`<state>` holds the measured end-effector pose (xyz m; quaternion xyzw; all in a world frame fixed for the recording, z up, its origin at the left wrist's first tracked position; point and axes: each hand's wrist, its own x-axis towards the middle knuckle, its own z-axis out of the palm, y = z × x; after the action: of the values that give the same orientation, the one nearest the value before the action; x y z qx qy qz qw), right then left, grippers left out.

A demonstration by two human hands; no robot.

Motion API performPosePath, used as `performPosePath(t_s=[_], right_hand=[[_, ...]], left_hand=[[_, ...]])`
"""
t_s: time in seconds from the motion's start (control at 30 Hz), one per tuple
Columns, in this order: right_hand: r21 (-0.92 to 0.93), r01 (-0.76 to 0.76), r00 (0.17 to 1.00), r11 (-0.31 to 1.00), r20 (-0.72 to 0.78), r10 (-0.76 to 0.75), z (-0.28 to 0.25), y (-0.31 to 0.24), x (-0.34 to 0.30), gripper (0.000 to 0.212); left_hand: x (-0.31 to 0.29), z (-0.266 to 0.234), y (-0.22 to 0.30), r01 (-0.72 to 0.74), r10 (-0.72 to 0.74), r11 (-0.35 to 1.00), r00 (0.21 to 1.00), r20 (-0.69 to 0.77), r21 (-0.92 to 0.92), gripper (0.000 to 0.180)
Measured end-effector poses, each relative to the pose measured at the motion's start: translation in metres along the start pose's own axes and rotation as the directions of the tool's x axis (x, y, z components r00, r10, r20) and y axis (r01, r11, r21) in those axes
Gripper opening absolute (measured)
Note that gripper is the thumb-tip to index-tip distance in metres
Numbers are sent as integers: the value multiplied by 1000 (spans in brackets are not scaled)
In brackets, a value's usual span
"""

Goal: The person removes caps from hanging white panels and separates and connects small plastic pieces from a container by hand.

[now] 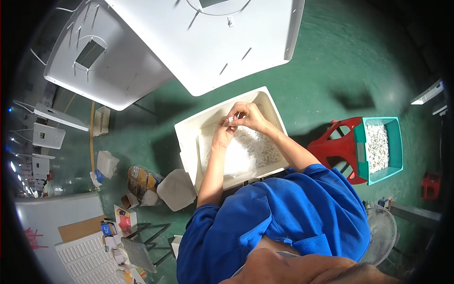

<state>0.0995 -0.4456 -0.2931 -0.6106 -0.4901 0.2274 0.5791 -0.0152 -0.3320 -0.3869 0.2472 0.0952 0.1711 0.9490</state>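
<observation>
My left hand [223, 135] and my right hand [249, 117] meet above a cream plastic bin [187, 124]. Between their fingertips is a small white part [231, 120], too small to name; both hands are closed in a pinch on it. Below them, many small white and grey pieces [262, 150] lie in the bin. A clear plastic bag [239, 163] lies among them, near the bin's front side. The insides of both palms are hidden.
Two large white panels [255, 35] stand ahead. On my right, a teal bin [395, 142] of small pieces rests by a red stool [336, 147]. A white stool [177, 190] and a filled bag [142, 182] are on my left. A fan [382, 232] stands behind on the right.
</observation>
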Motion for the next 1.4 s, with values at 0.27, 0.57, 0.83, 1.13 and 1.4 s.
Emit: performPosePath(t_s=[0.27, 0.57, 0.83, 1.13, 1.4], right_hand=[[-4, -2, 1000, 1000, 5, 2, -3, 7, 0, 18], [-144, -89, 996, 986, -9, 89, -5, 13, 1, 13], [-185, -156, 988, 970, -9, 157, -5, 28, 3, 8], [-306, -221, 973, 926, 2, 232, -5, 27, 4, 9], [-500, -87, 988, 861, 65, 138, -5, 30, 0, 16]], left_hand=[[4, 1, -1, -19, 21, 998, 999, -36, 56, 11], [5, -5, -5, 11, -8, 995, 1000, -27, 100, 6], [0, 8, 1, 29, -4, 968, 995, -100, 248, 10], [3, 6, 0, -97, 102, 745, 994, 31, 660, 21], [5, 10, -10, -199, 268, 455, 960, 80, 868, 23]])
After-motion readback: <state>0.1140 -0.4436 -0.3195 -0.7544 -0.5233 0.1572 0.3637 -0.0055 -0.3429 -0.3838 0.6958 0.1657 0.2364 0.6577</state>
